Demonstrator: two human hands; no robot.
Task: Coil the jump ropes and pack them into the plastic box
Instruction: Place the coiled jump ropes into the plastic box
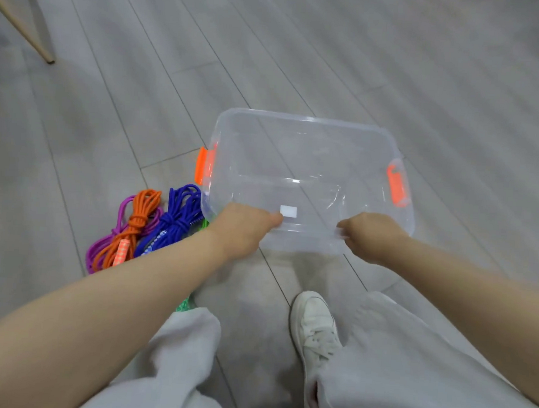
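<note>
While both hands hold the box, the ropes wait on the floor (78, 104) at the left. At the far left, a wooden leg (30, 25) of some furniture stands on the grey boards. Nearer to the person lie the ropes: a purple rope (101, 247), an orange rope (134, 227) and a blue rope (179, 217), each already coiled and tied into a bundle, touching one another. A bit of green rope (184, 304) shows beside the left trouser leg (most of it is hidden, so I cannot tell if it is coiled).

The left hand (241, 230) grips the near rim of the box (298, 123), its fingers curled over the edge. The box is clear, without a lid, and nothing is inside it. Its long axis runs left to right, with an orange latch (202, 168) at each short end. The right hand (370, 235) pinches the same near rim further to the right. A white shoe (314, 323) is below the box.

The ropes lie just beside the left end of the box, below and left of the left hand. So I judge the left hand is the nearer one to pick them up, once the box is set down.
</note>
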